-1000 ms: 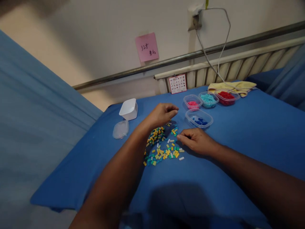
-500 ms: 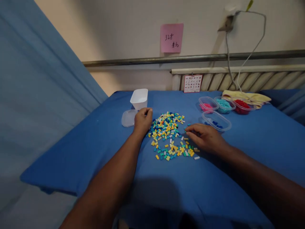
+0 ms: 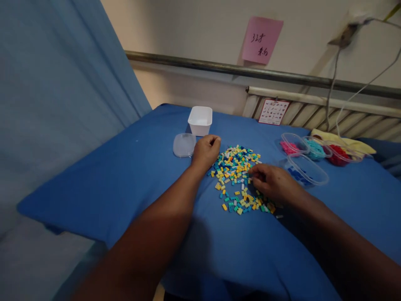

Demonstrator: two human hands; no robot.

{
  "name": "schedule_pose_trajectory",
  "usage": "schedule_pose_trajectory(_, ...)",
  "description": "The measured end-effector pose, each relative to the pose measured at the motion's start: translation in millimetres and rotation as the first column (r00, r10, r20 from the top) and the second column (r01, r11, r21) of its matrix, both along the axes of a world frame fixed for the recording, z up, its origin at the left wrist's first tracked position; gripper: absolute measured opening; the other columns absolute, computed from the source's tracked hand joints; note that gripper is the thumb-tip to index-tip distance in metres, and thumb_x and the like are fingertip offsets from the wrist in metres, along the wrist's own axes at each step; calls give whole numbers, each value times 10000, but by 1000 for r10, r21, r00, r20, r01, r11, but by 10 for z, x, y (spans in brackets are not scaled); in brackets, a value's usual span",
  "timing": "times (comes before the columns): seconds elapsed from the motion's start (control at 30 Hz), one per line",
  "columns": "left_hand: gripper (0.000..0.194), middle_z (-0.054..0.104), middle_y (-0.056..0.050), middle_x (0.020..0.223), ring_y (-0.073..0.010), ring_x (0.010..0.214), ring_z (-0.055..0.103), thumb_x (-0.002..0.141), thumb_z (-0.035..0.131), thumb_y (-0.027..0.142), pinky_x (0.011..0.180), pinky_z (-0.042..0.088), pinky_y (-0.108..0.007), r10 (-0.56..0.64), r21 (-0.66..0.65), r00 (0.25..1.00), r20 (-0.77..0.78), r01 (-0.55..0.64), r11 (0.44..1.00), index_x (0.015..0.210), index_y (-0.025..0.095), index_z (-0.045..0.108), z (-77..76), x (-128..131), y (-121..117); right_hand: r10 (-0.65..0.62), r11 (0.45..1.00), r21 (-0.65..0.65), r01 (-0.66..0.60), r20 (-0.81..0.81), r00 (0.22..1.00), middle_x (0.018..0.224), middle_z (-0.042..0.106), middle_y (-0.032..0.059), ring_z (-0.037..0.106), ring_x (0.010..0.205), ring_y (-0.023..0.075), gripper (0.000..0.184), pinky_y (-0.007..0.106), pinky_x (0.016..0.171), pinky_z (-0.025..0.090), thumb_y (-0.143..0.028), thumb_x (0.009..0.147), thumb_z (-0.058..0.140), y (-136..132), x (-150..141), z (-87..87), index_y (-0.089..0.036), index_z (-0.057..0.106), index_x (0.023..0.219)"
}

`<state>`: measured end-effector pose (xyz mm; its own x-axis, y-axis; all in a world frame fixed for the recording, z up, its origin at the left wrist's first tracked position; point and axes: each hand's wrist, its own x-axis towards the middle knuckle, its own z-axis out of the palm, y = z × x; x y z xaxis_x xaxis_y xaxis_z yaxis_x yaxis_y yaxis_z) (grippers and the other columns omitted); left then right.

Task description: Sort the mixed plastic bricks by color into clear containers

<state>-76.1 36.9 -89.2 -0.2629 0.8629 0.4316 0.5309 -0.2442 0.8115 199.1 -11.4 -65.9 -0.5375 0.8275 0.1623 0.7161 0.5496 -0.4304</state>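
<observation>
A loose pile of small toy building bricks (image 3: 234, 167), yellow, teal, green, white and dark blue, is spread over the blue cloth (image 3: 140, 175). My left hand (image 3: 206, 152) rests against the pile's left edge with fingers curled in; whatever they may hold is hidden. Over the right side of the pile, my right hand (image 3: 271, 179) reaches in with bent fingers and thumb slightly apart, and no brick shows between them. Just behind that hand sits a clear tub (image 3: 324, 177) with a few dark blue bricks (image 3: 299, 174).
Clear tubs of pink bricks (image 3: 290, 147), turquoise bricks (image 3: 315, 149) and red bricks (image 3: 338, 155) stand at the back right, before a yellow cloth (image 3: 357, 145). A white container (image 3: 200, 125) and a clear lid (image 3: 184, 146) are at the back left. A cable (image 3: 333, 79) hangs down the wall.
My left hand has come back from over the pile to its left edge. My right hand has moved slightly in over the bricks. The whole view has turned left and tilted.
</observation>
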Motion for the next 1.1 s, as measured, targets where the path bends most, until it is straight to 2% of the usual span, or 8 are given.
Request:
schedule_pose_trajectory(0.13, 257, 788, -41, 920, -213, 883, 713, 997, 594, 358, 820, 532, -313, 11, -36, 1000, -5, -11, 999, 944, 179, 771, 12, 15, -9, 45, 996, 84, -38, -91, 995, 973, 784, 72, 721, 851, 227, 245, 328, 768, 521, -197, 900, 609, 71, -104, 89, -219, 802, 1048)
schedule_pose_trajectory(0.23, 248, 783, -35, 900, -206, 864, 707, 989, 605, 351, 795, 522, -304, 15, -26, 1000, 11, -14, 1000, 922, 179, 771, 7, 19, -10, 197, 974, 132, -182, -108, 974, 1021, 786, 84, 726, 937, 234, 257, 332, 844, 541, -135, 899, 593, 187, -389, 166, -209, 803, 1029)
schedule_pose_trajectory(0.33, 256, 763, -24, 846, -197, 828, 697, 984, 602, 350, 756, 502, -294, -1, 8, 1000, 25, 1, 1000, 878, 176, 757, -6, 11, -3, 351, 921, 177, -347, 9, 936, 1091, 776, 115, 707, 1064, 248, 326, 345, 977, 522, -55, 910, 552, 280, -715, 196, -177, 802, 1082)
schedule_pose_trajectory(0.43, 267, 748, -13, 811, -194, 808, 690, 987, 593, 356, 752, 497, -295, 10, 2, 1000, 21, -10, 1000, 864, 178, 751, -11, 1, -4, 416, 880, 157, -448, 196, 888, 1067, 760, 132, 692, 1047, 249, 322, 339, 974, 513, -34, 933, 539, 317, -830, 160, -162, 806, 1060)
schedule_pose_trajectory(0.67, 248, 773, -25, 867, -202, 840, 705, 976, 599, 335, 760, 493, -300, 9, -22, 999, 33, -8, 1000, 884, 179, 768, 15, 5, -16, 279, 938, 182, -295, 113, 954, 1174, 781, 112, 720, 1089, 248, 322, 346, 980, 536, -114, 1017, 539, 301, -280, 43, -200, 792, 1197)
schedule_pose_trajectory(0.8, 249, 766, -25, 843, -211, 852, 711, 972, 604, 335, 745, 484, -301, 18, -21, 999, 40, -17, 1000, 881, 177, 773, 28, -3, -16, 218, 958, 163, -237, 126, 968, 1096, 796, 105, 742, 1012, 242, 277, 336, 916, 551, -163, 1028, 554, 275, -64, 37, -194, 802, 1146)
schedule_pose_trajectory(1.0, 242, 788, -31, 882, -214, 860, 718, 966, 604, 314, 759, 482, -305, 27, -34, 999, 27, -26, 999, 894, 179, 792, 38, 1, -18, 150, 975, 157, -158, 65, 987, 1077, 806, 99, 745, 972, 240, 244, 333, 874, 550, -207, 973, 640, 278, -141, 138, -196, 809, 1148)
schedule_pose_trajectory(1.1, 247, 790, -28, 876, -213, 860, 718, 971, 603, 311, 752, 474, -305, 27, -34, 999, 19, -26, 999, 885, 182, 794, 36, 3, -22, 174, 973, 126, -191, 140, 975, 1071, 806, 106, 739, 976, 249, 281, 327, 859, 534, -173, 938, 637, 298, -327, 207, -192, 811, 1157)
